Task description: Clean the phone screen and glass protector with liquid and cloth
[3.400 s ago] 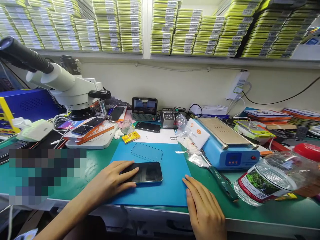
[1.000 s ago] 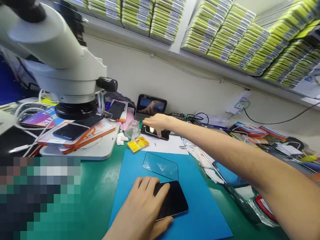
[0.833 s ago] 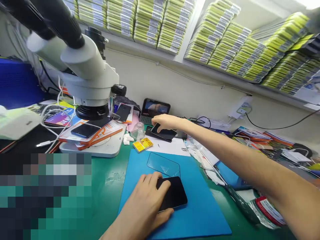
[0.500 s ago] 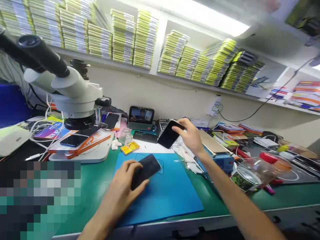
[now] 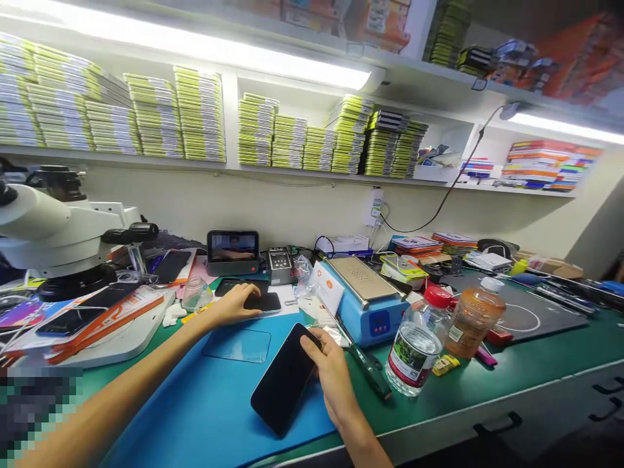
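Note:
My right hand [image 5: 327, 367] grips a black-screened smartphone [image 5: 283, 383] by its upper right edge, thumb on the glass. The phone is tilted above the blue mat [image 5: 195, 396]. Farther back, my left hand [image 5: 238, 304] is closed over the left end of a second dark phone [image 5: 266, 302], which is low over the white sheet at the mat's back edge. A clear glass panel with a dark outline [image 5: 237, 344] lies flat on the mat between the two phones. Part of the second phone is hidden under my left fingers.
To the right stand a blue heating plate unit [image 5: 373, 312], a green-handled screwdriver [image 5: 371, 374], a red-capped water bottle [image 5: 414, 348] and an orange drink bottle [image 5: 475, 318]. A microscope [image 5: 53, 234] stands left, a small display [image 5: 233, 250] behind. Shelves of stacked boxes [image 5: 199, 117] hang above.
My left hand has carried its phone from over the mat to the back. My right hand has brought its phone from the back toward me. The view has swung right.

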`<act>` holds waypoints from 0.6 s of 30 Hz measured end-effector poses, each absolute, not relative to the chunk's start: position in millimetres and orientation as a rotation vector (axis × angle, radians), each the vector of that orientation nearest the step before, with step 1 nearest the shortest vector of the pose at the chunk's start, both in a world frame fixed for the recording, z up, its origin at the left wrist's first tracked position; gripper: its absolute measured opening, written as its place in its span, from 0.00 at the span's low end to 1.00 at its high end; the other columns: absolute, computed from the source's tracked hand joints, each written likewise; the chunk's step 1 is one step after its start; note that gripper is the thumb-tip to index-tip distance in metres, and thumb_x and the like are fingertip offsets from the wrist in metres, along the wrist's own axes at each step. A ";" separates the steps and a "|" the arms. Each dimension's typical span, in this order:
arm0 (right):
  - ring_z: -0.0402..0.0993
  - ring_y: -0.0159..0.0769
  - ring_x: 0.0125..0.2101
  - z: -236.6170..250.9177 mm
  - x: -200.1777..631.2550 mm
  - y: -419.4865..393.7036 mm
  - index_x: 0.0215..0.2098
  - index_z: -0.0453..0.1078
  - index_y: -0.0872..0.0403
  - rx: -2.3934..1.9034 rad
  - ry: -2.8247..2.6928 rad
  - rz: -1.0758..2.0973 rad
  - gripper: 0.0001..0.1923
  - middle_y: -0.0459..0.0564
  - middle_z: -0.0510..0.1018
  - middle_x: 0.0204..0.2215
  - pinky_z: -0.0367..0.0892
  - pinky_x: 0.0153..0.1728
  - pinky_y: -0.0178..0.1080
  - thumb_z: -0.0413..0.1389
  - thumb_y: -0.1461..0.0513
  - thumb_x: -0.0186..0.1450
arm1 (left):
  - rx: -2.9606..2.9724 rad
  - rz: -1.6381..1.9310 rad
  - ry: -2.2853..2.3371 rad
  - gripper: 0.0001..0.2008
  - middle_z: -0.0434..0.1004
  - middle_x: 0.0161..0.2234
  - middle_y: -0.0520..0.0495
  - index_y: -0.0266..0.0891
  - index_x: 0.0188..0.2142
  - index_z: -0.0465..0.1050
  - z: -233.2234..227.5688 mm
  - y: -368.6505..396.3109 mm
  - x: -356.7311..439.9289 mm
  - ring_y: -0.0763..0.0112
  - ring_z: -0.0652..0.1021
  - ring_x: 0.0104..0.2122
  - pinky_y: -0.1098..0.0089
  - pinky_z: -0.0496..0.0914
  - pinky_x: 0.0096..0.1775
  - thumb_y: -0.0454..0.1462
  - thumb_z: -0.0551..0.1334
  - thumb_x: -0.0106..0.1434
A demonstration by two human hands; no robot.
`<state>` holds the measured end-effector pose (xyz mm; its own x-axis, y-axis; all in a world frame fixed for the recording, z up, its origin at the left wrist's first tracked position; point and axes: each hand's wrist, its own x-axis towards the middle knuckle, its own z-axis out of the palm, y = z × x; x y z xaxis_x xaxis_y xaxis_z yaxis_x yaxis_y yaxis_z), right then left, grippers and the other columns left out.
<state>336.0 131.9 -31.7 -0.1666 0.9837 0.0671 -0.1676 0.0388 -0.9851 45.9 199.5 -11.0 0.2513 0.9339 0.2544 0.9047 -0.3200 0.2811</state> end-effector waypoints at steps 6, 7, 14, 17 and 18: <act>0.80 0.45 0.36 -35.8 339.8 134.7 0.44 0.78 0.50 -0.977 -1.251 1.416 0.26 0.49 0.84 0.35 0.73 0.31 0.39 0.71 0.42 0.58 | 2.456 0.481 1.846 0.19 0.75 0.62 0.39 0.40 0.60 0.74 -17.6 190.7 44.1 0.53 0.79 0.58 0.46 0.75 0.58 0.44 0.67 0.74; 0.80 0.45 0.36 -36.3 339.7 135.4 0.44 0.78 0.50 -0.982 -1.260 1.420 0.26 0.49 0.84 0.35 0.73 0.31 0.39 0.70 0.42 0.59 | 2.450 0.477 1.879 0.19 0.74 0.63 0.39 0.41 0.61 0.74 -17.9 184.5 39.3 0.53 0.78 0.59 0.45 0.74 0.59 0.44 0.66 0.74; 0.82 0.49 0.40 -36.4 334.2 140.2 0.50 0.77 0.50 -1.003 -1.374 1.407 0.30 0.52 0.85 0.42 0.77 0.34 0.43 0.68 0.40 0.59 | 2.195 0.377 2.358 0.19 0.77 0.59 0.40 0.39 0.60 0.74 -13.4 125.7 -12.1 0.55 0.80 0.54 0.49 0.78 0.54 0.44 0.66 0.74; 0.83 0.52 0.43 -32.7 333.5 139.3 0.54 0.76 0.50 -0.982 -1.458 1.423 0.33 0.55 0.85 0.47 0.78 0.34 0.45 0.68 0.41 0.59 | 2.140 0.324 2.419 0.18 0.78 0.58 0.40 0.39 0.59 0.75 -13.7 109.0 -15.7 0.57 0.81 0.52 0.51 0.79 0.53 0.43 0.66 0.74; 0.83 0.52 0.43 -31.1 333.0 138.8 0.56 0.75 0.50 -0.971 -1.483 1.432 0.34 0.55 0.85 0.48 0.79 0.35 0.45 0.68 0.41 0.59 | 2.135 0.323 2.429 0.18 0.78 0.58 0.40 0.39 0.59 0.75 -13.5 106.4 -13.9 0.57 0.81 0.52 0.51 0.79 0.53 0.43 0.66 0.74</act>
